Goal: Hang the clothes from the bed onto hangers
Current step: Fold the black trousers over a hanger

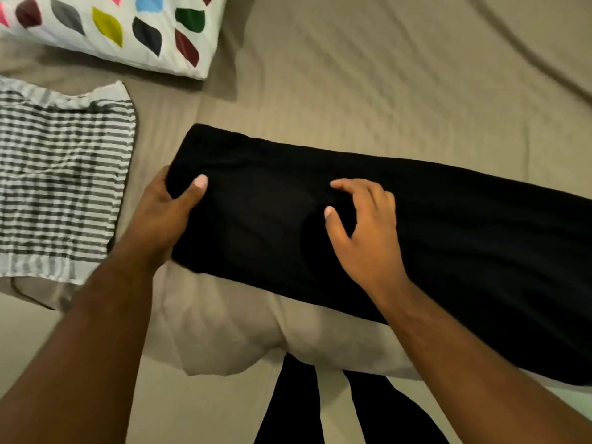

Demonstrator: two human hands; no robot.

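Nearest us, at the bottom of the frame, our two forearms reach up from the lower corners over a pale cloth bunched at the edge of the bed.

Just beyond it lies the black garment, folded into a long band. Its long axis runs from the centre-left of the frame down to the right edge, so it lies crosswise in front of us, not pointing away.

Our left hand grasps the band's short left end, with the thumb on top and the fingers tucked beneath. Our right hand sits near the middle of the band, arched, with its fingertips on the cloth. We cannot tell whether it has pinched up a fold or only touches it.

The left hand is therefore at the end and the right hand at mid-length, and most of the garment trails off to the right of both. We judge that any lift will leave that right-hand stretch dragging unless the right hand takes hold farther along.

Farther off, at centre-left, a striped garment lies flat, apart from the black one. Beyond that, in the upper left, sits a pillow with coloured leaf shapes. We see no hanger.
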